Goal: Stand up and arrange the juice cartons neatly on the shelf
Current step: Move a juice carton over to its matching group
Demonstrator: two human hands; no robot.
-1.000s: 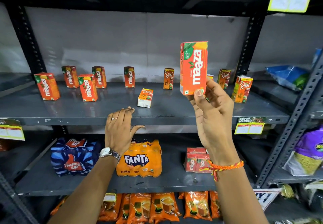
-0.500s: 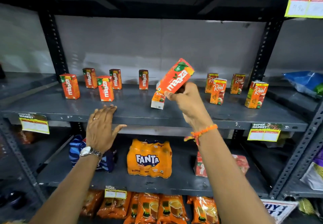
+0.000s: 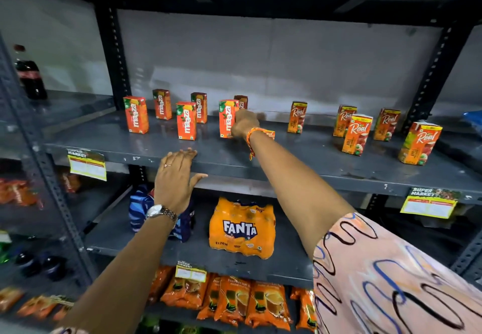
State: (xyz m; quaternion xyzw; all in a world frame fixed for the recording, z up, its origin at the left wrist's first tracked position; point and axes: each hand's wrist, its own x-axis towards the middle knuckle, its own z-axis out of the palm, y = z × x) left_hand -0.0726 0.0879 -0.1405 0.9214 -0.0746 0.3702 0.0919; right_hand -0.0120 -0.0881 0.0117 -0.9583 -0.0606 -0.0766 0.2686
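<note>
Since a moment ago your right hand [image 3: 243, 123] carried the Maaza carton [image 3: 227, 118] down onto the shelf [image 3: 287, 161], upright and still gripped, while one small carton [image 3: 268, 134] just right of that wrist stays toppled, left hand [image 3: 176, 177] flat, empty on the edge.

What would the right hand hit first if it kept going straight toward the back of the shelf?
Probably the rear Maaza carton just beyond the right hand, which is on the front Maaza carton; depth is unclear.

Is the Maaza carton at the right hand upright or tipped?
Upright: the Maaza carton stands on its base on the shelf, right hand against it.
</note>
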